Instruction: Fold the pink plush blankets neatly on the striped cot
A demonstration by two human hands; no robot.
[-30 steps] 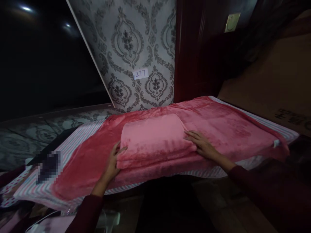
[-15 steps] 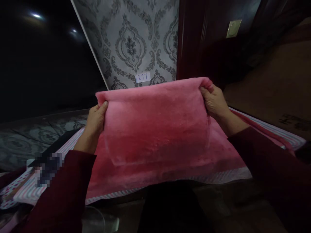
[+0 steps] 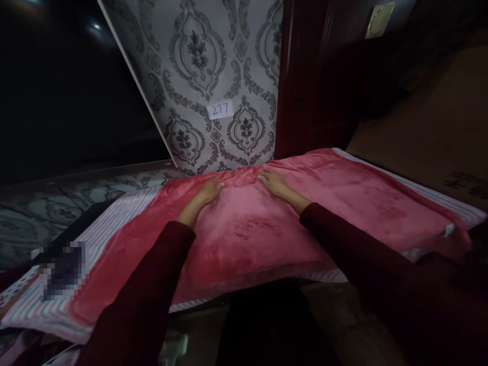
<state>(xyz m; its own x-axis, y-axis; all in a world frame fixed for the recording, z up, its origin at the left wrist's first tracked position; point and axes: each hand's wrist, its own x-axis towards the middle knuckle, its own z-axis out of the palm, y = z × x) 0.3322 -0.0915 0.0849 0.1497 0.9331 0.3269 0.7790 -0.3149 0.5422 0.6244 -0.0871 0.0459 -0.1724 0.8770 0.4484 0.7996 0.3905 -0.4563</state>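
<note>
A: What's the nearest trouble?

B: The sleeves (image 3: 141, 290). Both reach up from the bottom of the frame over the blanket (image 3: 244, 239), which fills the middle. If the left one sags onto the pile, it could drag a ridge into it.

A: And along the front edge?

B: The striped cloth (image 3: 190, 304) peeks out under the blanket there, lower centre. Nothing visible pins the two together, so a hard pull toward the viewer might slide both.

A: What are the hands doing?

B: The left hand (image 3: 209, 189) and right hand (image 3: 270, 180) rest palm-down on the blanket, just above the frame's centre, a little apart. Whether the fingers pinch the pile or only press it, I cannot tell.

A: Does that matter?

B: I think so. The fabric between and beyond them is already rumpled. Pushing farther would likely bunch it more; pinching and lifting could raise the middle.

A: Anything behind?

B: The patterned wall (image 3: 244, 66), upper centre, close past the far edge. Knuckles or bunched fabric could meet it if the hands went too far.
</note>
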